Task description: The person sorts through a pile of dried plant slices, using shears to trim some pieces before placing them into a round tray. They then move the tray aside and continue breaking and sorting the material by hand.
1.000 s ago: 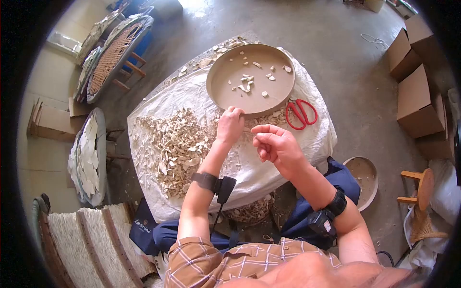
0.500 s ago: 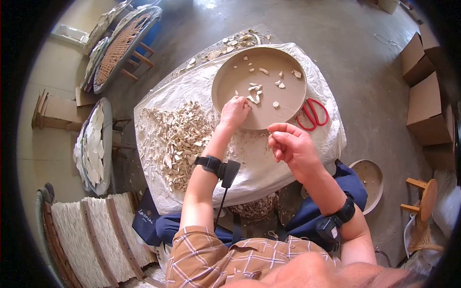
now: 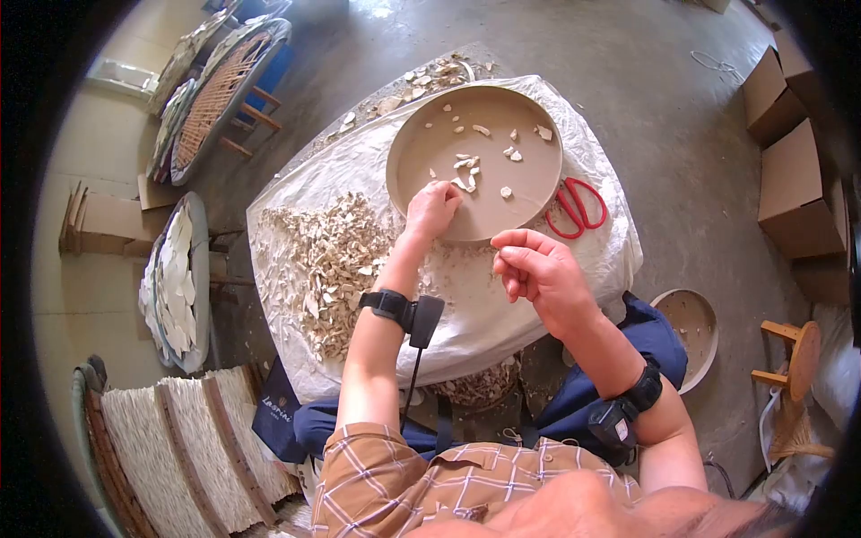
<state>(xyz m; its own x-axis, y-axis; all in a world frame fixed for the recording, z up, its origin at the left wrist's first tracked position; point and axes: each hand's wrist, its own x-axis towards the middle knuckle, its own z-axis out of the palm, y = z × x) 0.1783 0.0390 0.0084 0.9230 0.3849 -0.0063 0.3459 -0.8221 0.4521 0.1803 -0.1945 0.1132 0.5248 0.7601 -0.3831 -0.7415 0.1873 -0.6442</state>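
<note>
A round, shallow brown tray (image 3: 529,202) lies on the white cloth, with several small pale dried pieces (image 3: 468,164) scattered in it. My left hand (image 3: 434,208) reaches over the tray's near left rim, its fingers curled together beside those pieces; whatever they may hold is hidden. In front of the tray's near edge, my right hand (image 3: 543,273) hovers with thumb and forefinger pinched together. Anything between these fingertips is too small to make out. Red-handled scissors (image 3: 581,206) rest at the tray's right side, apart from both hands.
A heap of pale dried pieces (image 3: 336,269) covers the left of the white cloth (image 3: 484,309). Cardboard boxes (image 3: 794,184) and a wooden stool (image 3: 803,360) stand at right, near a second round tray (image 3: 708,314). Racks of pale sheets (image 3: 175,282) line the left.
The whole view has shifted slightly, so the tray and scissors appear a little farther left. Both hands keep nearly the same closed poses and places.
</note>
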